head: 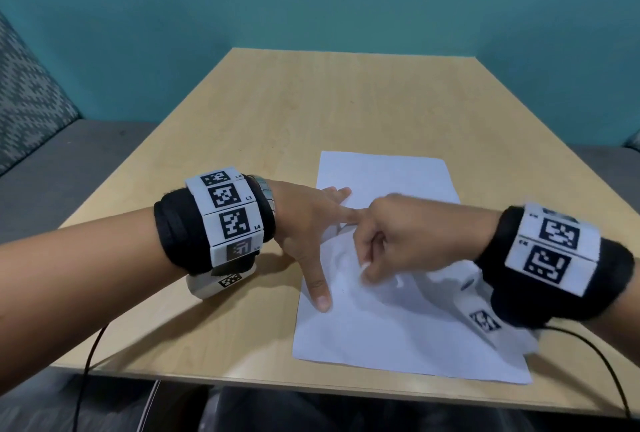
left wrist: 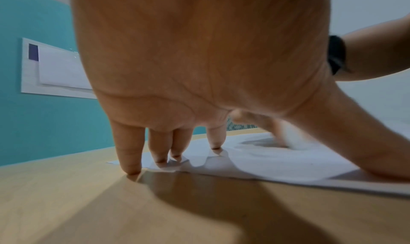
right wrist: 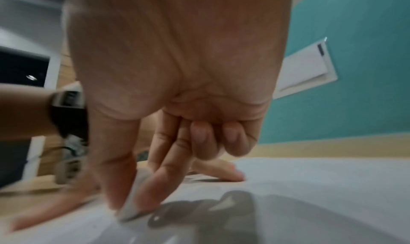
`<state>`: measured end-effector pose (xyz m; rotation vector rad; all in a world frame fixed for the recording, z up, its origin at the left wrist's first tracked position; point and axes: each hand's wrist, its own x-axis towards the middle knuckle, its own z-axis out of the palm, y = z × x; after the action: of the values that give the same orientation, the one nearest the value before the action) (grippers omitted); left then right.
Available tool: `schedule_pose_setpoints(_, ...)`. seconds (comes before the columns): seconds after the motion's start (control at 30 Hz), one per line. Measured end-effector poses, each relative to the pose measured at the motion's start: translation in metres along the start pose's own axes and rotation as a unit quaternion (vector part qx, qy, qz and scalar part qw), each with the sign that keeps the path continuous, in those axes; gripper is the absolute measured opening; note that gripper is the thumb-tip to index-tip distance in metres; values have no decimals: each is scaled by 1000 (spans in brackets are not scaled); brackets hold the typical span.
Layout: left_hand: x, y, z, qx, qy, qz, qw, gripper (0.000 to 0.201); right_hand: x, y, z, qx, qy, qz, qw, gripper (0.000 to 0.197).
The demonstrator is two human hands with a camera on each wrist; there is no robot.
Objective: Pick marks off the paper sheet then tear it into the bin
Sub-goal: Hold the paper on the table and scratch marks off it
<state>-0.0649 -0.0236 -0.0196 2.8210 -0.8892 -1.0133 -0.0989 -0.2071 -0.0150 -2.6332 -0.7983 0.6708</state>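
White and rectangular, the paper sheet (head: 391, 324) was seen from the head view lying flat on the pale wooden table (head: 277, 113), close to its near edge and toward its right side. The left hand (head: 304, 224) was spread flat on the sheet's left margin, fingers straight and the thumb stretched toward the near edge. The right hand (head: 405, 234) was held over the middle of the sheet, its thumb and first two fingers closed on a small white piece (head: 364, 267); what that piece was could not be told. Black bands with square-patterned white tags were worn on both wrists.

From the left wrist view, the left hand's fingertips (left wrist: 160, 160) were pressed onto the sheet's (left wrist: 277, 161) edge, the outermost one resting on bare table (left wrist: 88, 204) just beside it.

From the right wrist view, blurred, the small white piece (right wrist: 133, 202) was pinched between the right thumb and the extended fingers, its tip touching the sheet (right wrist: 321, 186); the remaining two fingers were curled into the palm.
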Motion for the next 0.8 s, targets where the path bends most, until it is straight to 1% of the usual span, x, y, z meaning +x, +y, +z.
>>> schedule_pose_setpoints(0.07,0,-1,1,1,1,-3,1000,130,1,6,-5,1,47,24,999,8)
schedule_pose_setpoints(0.1,0,-1,1,2,1,-4,1000,129,0,5,-1,11,43,17,999,8)
schedule_pose_setpoints(0.13,0,0,1,2,1,-4,1000,130,-2,-1,4,20,21,-1,1000,9)
schedule_pose_setpoints(0.2,0,1,1,3,-4,-8,1000,138,-10,-12,14,38,-49,-31,998,8)
schedule_pose_setpoints(0.23,-1,1,1,4,-5,-10,1000,140,-9,-11,12,39,-56,-26,997,8)
schedule_pose_setpoints(0.27,-1,2,0,4,-5,-11,1000,139,-6,-3,6,24,-32,-6,999,7)
schedule_pose_setpoints(0.33,-2,1,0,2,-6,-10,1000,137,-1,10,-6,6,44,42,998,8)
schedule_pose_setpoints(0.37,-2,1,0,3,-7,-11,1000,136,0,12,-8,7,64,50,997,8)
schedule_pose_setpoints(0.4,-2,2,0,7,-7,-12,1000,135,-2,9,-5,11,61,45,997,8)
schedule_pose_setpoints(0.43,-2,3,-1,12,-7,-14,1000,134,-4,3,0,13,39,25,999,8)
schedule_pose_setpoints(0.5,-2,7,-2,24,-8,-19,999,136,-12,-11,11,26,-34,-13,999,9)
schedule_pose_setpoints(0.53,-2,8,-3,29,-8,-22,999,136,-12,-12,10,26,-42,-14,999,10)
schedule_pose_setpoints(0.57,-2,10,-4,32,-8,-24,999,135,-9,-5,6,12,-20,0,1000,9)
schedule_pose_setpoints(0.63,-2,10,-4,35,-7,-25,999,135,-6,8,-4,-14,56,39,998,9)
schedule_pose_setpoints(0.67,-2,9,-3,32,-7,-24,999,135,-6,11,-6,-15,76,46,996,9)
schedule_pose_setpoints(0.7,-2,8,-3,29,-6,-24,999,135,-9,8,-3,-9,73,41,996,10)
schedule_pose_setpoints(0.73,-1,7,-2,26,-5,-22,999,135,-12,2,2,-3,51,21,998,10)
schedule_pose_setpoints(0.8,-2,6,-2,18,-8,-21,1000,138,-21,-14,13,11,-18,-24,999,10)
